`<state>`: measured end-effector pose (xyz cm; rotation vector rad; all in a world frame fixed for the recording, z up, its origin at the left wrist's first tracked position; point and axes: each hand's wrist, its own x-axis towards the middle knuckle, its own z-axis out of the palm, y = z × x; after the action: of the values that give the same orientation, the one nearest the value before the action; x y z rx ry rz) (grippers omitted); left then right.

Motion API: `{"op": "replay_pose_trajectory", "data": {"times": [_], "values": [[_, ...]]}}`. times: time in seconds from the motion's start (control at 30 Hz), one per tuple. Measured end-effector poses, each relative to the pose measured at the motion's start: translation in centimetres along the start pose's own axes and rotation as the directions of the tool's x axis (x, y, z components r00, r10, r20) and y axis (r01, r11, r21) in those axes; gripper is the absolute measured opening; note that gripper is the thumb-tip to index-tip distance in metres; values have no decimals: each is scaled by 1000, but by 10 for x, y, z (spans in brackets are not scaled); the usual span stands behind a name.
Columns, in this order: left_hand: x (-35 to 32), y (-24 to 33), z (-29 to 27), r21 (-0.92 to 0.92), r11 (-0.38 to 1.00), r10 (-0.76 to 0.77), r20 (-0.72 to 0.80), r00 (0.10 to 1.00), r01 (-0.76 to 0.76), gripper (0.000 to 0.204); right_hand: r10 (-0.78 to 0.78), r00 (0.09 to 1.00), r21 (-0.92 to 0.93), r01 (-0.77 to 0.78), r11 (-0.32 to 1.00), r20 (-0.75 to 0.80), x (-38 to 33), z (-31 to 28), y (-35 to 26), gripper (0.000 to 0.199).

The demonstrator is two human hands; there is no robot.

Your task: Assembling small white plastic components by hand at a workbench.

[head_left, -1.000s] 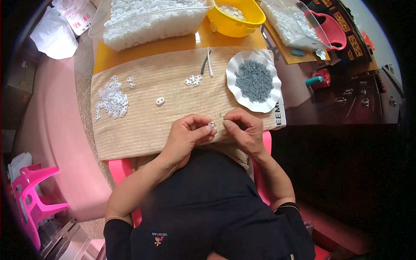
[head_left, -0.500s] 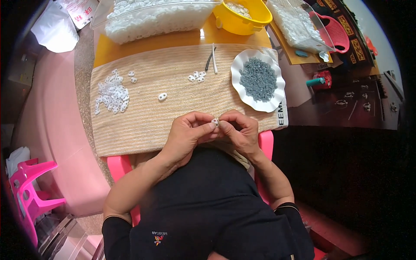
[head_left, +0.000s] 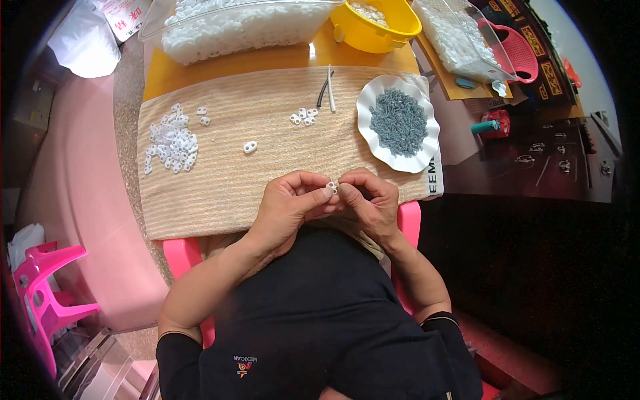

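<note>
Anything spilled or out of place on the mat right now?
Nothing spilled. One white plastic piece lies alone mid-mat, apart from the left pile and the small cluster. Grey parts stay on the scalloped plate. Both hands, left hand and right hand, pinch one small white piece.

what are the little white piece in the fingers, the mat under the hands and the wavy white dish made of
The small white piece, pinched between left hand and right hand, looks like moulded plastic: smooth, opaque, even white. The mat looks like woven straw or a coarse fibre: tan, matte, with fine ribbed rows. The wavy dish could be thin plastic or paper; its fluted rim is plain white, and its sheen is too faint to tell.
</note>
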<state>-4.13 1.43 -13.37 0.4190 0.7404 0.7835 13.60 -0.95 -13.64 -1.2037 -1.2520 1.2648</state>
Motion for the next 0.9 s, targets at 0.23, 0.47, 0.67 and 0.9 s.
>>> {"op": "replay_pose_trajectory", "data": {"times": [0.23,0.47,0.67,0.9], "values": [[1,-1,-1,-10,1000,1,4,1000,-1,15,-41,999,17,42,999,-29,0,3,2,8],[1,-1,-1,-2,1000,-2,7,1000,2,15,-55,998,31,56,998,-26,0,5,-1,9],[2,-2,-2,-8,1000,5,7,1000,-5,16,-90,996,-46,89,995,-3,2,1,1,10],[1,-1,-1,2,1000,2,3,1000,-2,16,-7,1000,-57,8,998,17,4,0,-7,6]]}}
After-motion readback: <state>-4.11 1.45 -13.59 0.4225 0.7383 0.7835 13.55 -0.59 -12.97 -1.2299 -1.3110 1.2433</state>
